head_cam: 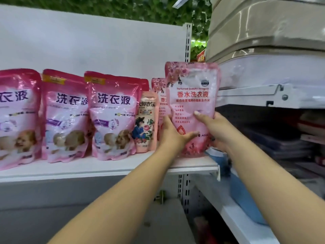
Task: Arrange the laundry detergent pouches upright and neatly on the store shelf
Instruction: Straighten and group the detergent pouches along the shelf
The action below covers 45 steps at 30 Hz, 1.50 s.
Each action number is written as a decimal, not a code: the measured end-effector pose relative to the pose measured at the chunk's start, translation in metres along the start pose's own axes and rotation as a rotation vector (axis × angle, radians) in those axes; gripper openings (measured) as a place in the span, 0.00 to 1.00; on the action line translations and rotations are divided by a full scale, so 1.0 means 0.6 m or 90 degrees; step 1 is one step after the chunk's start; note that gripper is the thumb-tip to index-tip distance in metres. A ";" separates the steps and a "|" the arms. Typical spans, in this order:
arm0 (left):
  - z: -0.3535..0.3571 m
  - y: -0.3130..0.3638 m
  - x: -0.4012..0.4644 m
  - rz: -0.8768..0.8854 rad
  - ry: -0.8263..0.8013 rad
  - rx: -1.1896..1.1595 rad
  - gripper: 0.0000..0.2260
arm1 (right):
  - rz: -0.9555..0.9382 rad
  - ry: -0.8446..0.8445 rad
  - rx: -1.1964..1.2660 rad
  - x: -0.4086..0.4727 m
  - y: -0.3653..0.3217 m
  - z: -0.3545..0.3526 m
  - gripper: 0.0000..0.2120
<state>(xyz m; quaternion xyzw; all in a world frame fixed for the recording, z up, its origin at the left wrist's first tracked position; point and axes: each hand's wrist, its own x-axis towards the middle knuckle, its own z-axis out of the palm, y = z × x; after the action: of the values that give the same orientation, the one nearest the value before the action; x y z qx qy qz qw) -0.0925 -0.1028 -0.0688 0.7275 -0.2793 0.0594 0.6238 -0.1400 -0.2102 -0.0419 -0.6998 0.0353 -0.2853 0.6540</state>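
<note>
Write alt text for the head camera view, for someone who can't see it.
Two bare hands, left hand and right hand, hold a pink floral detergent pouch upright at the right end of a white store shelf. To its left stand a matching pouch, a small peach pouch and three pink pouches with dog pictures.

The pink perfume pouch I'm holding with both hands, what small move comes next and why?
Probably ease the pink pouch back, flush against the matching pouch behind. Left hand and right hand hold it upright near the shelf edge.
</note>
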 end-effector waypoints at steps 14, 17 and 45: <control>0.010 -0.045 0.079 -0.127 0.029 0.150 0.43 | 0.022 -0.050 -0.019 0.093 0.060 0.020 0.07; 0.004 -0.044 0.077 -0.132 0.020 0.121 0.44 | 0.040 -0.053 -0.056 0.093 0.056 0.019 0.14; -0.026 -0.031 0.041 -0.165 0.048 0.064 0.38 | 0.073 -0.106 -0.088 0.041 0.056 0.015 0.22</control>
<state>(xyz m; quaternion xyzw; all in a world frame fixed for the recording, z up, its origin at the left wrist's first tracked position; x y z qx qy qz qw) -0.0586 -0.0954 -0.0713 0.7850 -0.1558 0.0195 0.5992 -0.1045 -0.2175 -0.0644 -0.7612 0.0406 -0.1855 0.6201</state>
